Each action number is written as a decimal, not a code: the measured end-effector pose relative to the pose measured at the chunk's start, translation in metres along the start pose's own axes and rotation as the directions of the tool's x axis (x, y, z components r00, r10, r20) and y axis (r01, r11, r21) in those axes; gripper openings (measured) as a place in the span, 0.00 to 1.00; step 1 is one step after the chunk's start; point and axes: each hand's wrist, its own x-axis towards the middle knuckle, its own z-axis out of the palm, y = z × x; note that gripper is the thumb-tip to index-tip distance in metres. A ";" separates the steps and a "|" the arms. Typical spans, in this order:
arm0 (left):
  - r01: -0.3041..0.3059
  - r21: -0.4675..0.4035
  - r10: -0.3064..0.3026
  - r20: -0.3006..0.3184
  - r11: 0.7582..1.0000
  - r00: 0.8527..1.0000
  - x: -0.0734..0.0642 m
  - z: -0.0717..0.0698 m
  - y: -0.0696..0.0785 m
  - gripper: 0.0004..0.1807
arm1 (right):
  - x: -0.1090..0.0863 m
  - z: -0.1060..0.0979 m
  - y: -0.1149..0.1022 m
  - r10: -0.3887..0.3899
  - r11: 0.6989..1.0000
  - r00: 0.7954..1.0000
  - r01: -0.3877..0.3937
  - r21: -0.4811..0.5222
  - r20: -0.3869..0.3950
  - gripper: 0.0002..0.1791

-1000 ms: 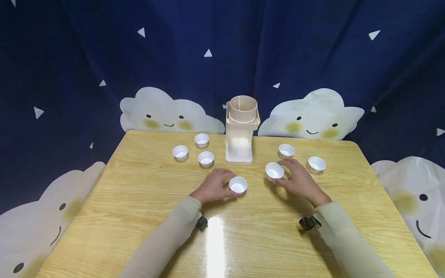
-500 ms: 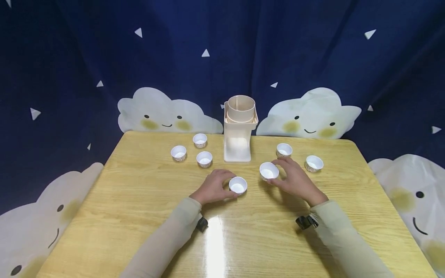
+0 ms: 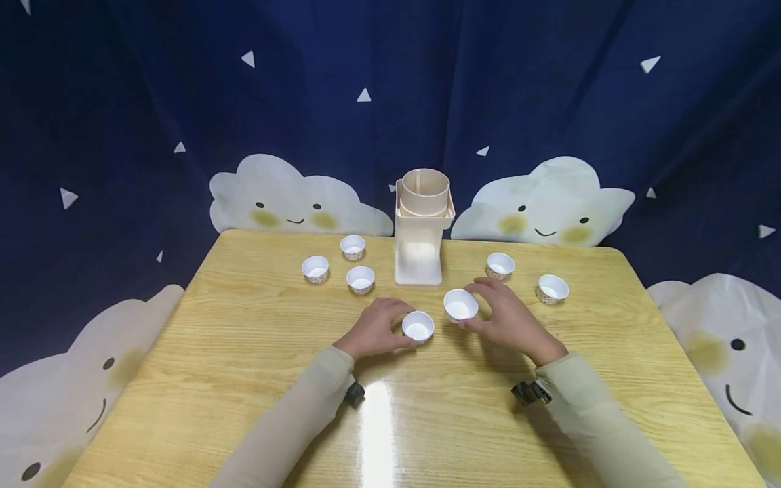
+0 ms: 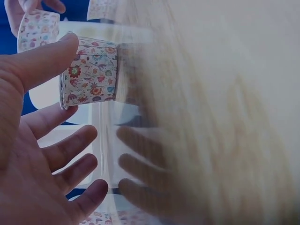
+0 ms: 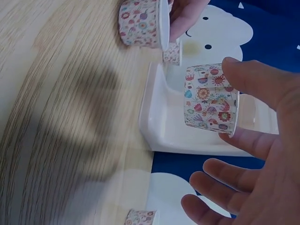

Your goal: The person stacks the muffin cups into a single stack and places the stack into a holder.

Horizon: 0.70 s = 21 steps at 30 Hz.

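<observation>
My left hand pinches a small paper baking cup between thumb and index finger, near the table's middle. Its floral side shows in the left wrist view, the cup standing with its base on the tabletop; the other fingers are spread apart. Just right of it, my right hand pinches a second paper baking cup by the rim with thumb and index finger. In the right wrist view this floral cup is raised off the table, open side up. A narrow gap separates the two cups.
A cream plastic stand with a round container on top is behind the hands. Three more baking cups, one of them this cup, sit left of it. Two others stand at the right, including this cup. A dark blue curtain hangs behind.
My right hand has carried its baking cup leftward, closer to the cup in my left hand. The left hand and its cup have stayed in place.
</observation>
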 end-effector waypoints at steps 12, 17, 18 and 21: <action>-0.012 0.023 0.012 -0.003 1.000 1.000 0.001 -0.001 0.000 0.34 | 0.001 0.004 -0.011 -0.055 0.998 0.998 0.055 0.020 0.001 0.32; -0.014 0.022 0.014 -0.002 1.000 1.000 0.002 0.000 -0.001 0.33 | 0.002 0.006 -0.014 -0.063 0.997 0.998 0.063 0.040 0.011 0.33; -0.012 0.019 0.012 -0.001 1.000 1.000 0.002 0.000 -0.001 0.33 | 0.002 0.007 -0.015 -0.065 0.997 0.998 0.065 0.042 0.014 0.33; -0.010 0.014 0.010 -0.002 1.000 1.000 0.002 0.002 -0.002 0.33 | 0.002 0.009 -0.018 -0.069 0.996 0.997 0.068 0.051 0.020 0.34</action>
